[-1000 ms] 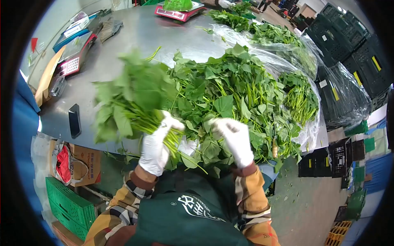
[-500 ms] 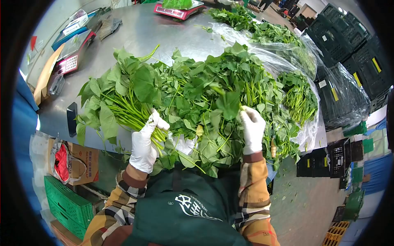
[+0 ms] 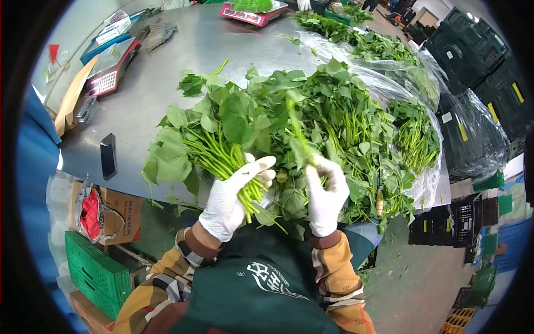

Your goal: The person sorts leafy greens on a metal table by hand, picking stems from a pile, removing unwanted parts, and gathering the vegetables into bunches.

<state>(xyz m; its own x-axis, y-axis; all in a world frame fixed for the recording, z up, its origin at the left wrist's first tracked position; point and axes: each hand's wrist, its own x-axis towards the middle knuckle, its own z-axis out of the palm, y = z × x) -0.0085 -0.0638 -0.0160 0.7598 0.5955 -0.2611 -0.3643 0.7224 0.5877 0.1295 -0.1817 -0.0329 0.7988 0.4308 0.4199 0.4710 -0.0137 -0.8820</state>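
My left hand [image 3: 231, 195], in a white glove, is wrapped round a bunch of leafy green stems [image 3: 214, 153], whose leaves fan out to the upper left and whose cut ends point down. My right hand [image 3: 327, 192], gloved too, pinches a single leafy stem [image 3: 296, 125] that stands upright and is partly blurred. Behind and between both hands spreads a large pile of leafy greens [image 3: 347, 117] on the metal table [image 3: 150, 72]. A knife with a wooden handle [image 3: 380, 203] lies among the leaves right of my right hand.
A phone [image 3: 108, 156] and a scale [image 3: 108, 78] are at the left. Another red scale [image 3: 253, 15] stands at the back, near a co-worker's gloved hand [image 3: 303, 5]. Plastic film [image 3: 428, 183] edges the pile. Dark crates [image 3: 467, 50] are stacked at right, green crates [image 3: 97, 273] lower left.
My left hand with its bunch has moved right, nearer my right hand. My right hand has come left and slightly down, holding a stem. The view has shifted a little.
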